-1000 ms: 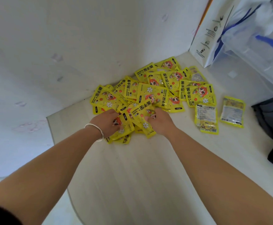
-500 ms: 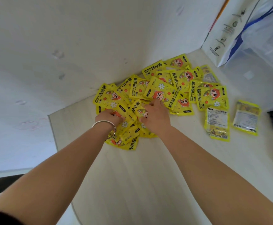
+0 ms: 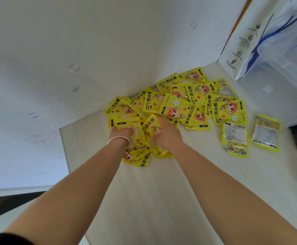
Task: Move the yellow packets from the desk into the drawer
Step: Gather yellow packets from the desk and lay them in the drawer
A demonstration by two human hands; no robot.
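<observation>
Only the head cam here. Basically the whole heap of yellow packets (image 3: 176, 106) is sitting on the desk (image 3: 162, 191), pushed up against the wall at roughly 12 to 1 o'clock in the view. Two loose packets (image 3: 235, 138) lie face-down just off the heap at its 3 o'clock, apart from the rest. Both arms reach straight in. The left hand (image 3: 122, 132), the one with the silver bracelet (image 3: 121, 140), has its fingers curled down into the near edge of the heap, bunching a few packets. The right hand (image 3: 167, 137) is just beside it at its 3 o'clock, fingers tucked in under packets too, so it looks like a two-handed scoop, with one packet squeezed upright between them. A white paper bag (image 3: 239, 41) stands in the corner at 1 o'clock. The drawer isn't in view anywhere, so I can't say if anything's gone in. Going by how much is on the desk, I'd guess this is early days: nearly everything left to move, probably several handfuls.
</observation>
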